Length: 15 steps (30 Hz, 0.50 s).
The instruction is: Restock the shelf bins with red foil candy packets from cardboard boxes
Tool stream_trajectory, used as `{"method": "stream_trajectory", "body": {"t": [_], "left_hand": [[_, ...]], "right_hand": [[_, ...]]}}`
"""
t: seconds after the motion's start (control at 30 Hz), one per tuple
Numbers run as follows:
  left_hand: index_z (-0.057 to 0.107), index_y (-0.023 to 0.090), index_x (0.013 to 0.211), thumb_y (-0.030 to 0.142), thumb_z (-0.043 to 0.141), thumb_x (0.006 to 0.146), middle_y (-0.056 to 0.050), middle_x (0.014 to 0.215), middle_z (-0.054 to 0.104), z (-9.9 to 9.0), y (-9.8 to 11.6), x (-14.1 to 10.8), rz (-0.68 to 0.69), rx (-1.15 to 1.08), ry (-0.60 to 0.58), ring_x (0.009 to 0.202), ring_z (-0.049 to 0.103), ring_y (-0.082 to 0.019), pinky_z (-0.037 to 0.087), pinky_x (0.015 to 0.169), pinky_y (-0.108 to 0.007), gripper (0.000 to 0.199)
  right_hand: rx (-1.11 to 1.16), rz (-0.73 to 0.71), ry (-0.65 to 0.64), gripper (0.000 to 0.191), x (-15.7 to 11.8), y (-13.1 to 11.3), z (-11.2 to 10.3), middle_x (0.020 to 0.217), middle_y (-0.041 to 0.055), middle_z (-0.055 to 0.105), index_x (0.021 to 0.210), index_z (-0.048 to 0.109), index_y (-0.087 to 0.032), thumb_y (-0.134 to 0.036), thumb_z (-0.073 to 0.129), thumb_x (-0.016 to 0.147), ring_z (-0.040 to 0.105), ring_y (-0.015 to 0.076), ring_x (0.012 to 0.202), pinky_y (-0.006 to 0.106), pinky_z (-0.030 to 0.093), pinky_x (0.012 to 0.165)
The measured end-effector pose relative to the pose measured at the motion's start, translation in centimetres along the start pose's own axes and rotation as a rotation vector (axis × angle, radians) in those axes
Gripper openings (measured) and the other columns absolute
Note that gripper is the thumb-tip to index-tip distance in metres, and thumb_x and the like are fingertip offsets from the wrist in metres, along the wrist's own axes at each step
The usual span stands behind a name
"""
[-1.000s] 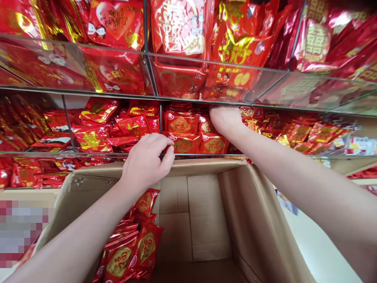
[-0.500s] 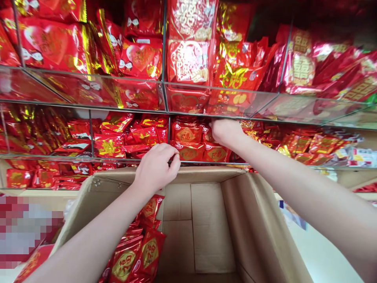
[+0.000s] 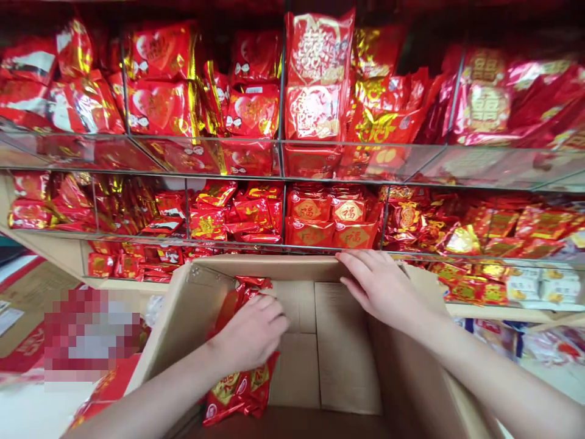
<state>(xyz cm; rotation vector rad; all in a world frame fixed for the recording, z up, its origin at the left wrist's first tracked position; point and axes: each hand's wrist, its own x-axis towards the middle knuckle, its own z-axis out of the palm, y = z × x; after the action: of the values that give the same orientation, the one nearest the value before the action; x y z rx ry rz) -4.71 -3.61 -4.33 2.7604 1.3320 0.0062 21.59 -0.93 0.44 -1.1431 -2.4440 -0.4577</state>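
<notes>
Red and gold foil, that's what my little pile of packets (image 3: 240,393) is, lying along the left wall of the box from its far left corner down toward the near edge. My left hand (image 3: 255,332) has just dropped in on top of them; half a second ago it was up over the box's far edge. Fingers are curled, but honestly I can't tell if they're clamped on a packet or only resting there, since my knuckles hide it.

Bigger change is my right hand (image 3: 379,289). It was reaching into the shelf, and now it's out, at the far edge of the cardboard box (image 3: 347,350) near the far right corner. Fingers stretched out, thumb a bit apart, nothing in it that I can see. So both hands are at the box now, and the arm isn't blocking the compartment anymore. The rest of the box floor shows bare cardboard.

Just past that edge, on the middle shelf, the gold-diamond packets (image 3: 311,210) sit in front as two over two, between the dividers. More red packs fill the compartments either side. Up on the top shelf, behind the clear front strip (image 3: 247,146), the bigger shiny bags (image 3: 315,110) stand stacked.
</notes>
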Motion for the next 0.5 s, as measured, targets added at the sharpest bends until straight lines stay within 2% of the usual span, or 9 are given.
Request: {"method": "stream_trajectory", "body": {"t": [0.07, 0.13, 0.2, 0.37, 0.5], "left_hand": [[0.057, 0.019, 0.105, 0.015, 0.044, 0.077, -0.014, 0.123, 0.048, 2.0, -1.1, -0.8, -0.235, 0.056, -0.012, 0.113, 0.042, -0.027, 0.038, 0.091, -0.042, 0.031], [0.051, 0.014, 0.115, 0.015, 0.046, 0.077, -0.022, 0.132, 0.036, 3.3, -2.4, -0.6, -0.419, 0.091, -0.005, 0.121, 0.031, -0.038, 0.040, 0.084, -0.054, 0.039], [0.049, 0.015, 0.119, 0.009, 0.048, 0.073, -0.023, 0.134, 0.033, 4.0, -3.3, -0.1, -0.524, 0.102, -0.016, 0.120, 0.030, -0.042, 0.044, 0.076, -0.055, 0.047], [0.043, 0.021, 0.126, -0.010, 0.036, 0.064, -0.017, 0.138, 0.029, 4.3, -3.6, 0.3, -0.590, 0.094, -0.054, 0.103, 0.050, -0.029, 0.047, 0.077, -0.043, 0.070], [0.040, 0.021, 0.129, -0.004, 0.042, 0.063, -0.015, 0.136, 0.031, 3.8, -3.6, -0.3, -0.581, 0.024, -0.043, 0.106, 0.050, -0.028, 0.044, 0.085, -0.041, 0.070]], "right_hand": [[0.003, 0.031, -0.039, 0.033, -0.1, 0.1, 0.4, 0.109, 0.0130, 0.059, 0.116, 0.051, -0.010, -0.021, 0.047, 0.085, 0.051, 0.0241, 0.096, 0.039, 0.042, 0.082], [0.002, 0.058, -0.056, 0.032, 0.2, 0.0, 0.3, 0.109, 0.0125, 0.059, 0.115, 0.051, -0.011, -0.021, 0.047, 0.085, 0.051, 0.0247, 0.095, 0.039, 0.042, 0.082], [0.003, 0.070, -0.064, 0.032, 0.5, -0.4, 0.0, 0.109, 0.0124, 0.059, 0.115, 0.051, -0.012, -0.020, 0.047, 0.085, 0.051, 0.0248, 0.094, 0.040, 0.041, 0.082], [0.031, 0.070, -0.062, 0.036, 0.5, -0.6, -0.2, 0.115, 0.0119, 0.056, 0.119, 0.049, -0.013, -0.017, 0.048, 0.083, 0.048, 0.0249, 0.101, 0.040, 0.039, 0.086], [0.056, 0.080, -0.073, 0.036, 0.3, -0.4, -0.4, 0.115, 0.0111, 0.056, 0.119, 0.048, -0.013, -0.016, 0.047, 0.083, 0.047, 0.0252, 0.101, 0.040, 0.039, 0.087]]}}
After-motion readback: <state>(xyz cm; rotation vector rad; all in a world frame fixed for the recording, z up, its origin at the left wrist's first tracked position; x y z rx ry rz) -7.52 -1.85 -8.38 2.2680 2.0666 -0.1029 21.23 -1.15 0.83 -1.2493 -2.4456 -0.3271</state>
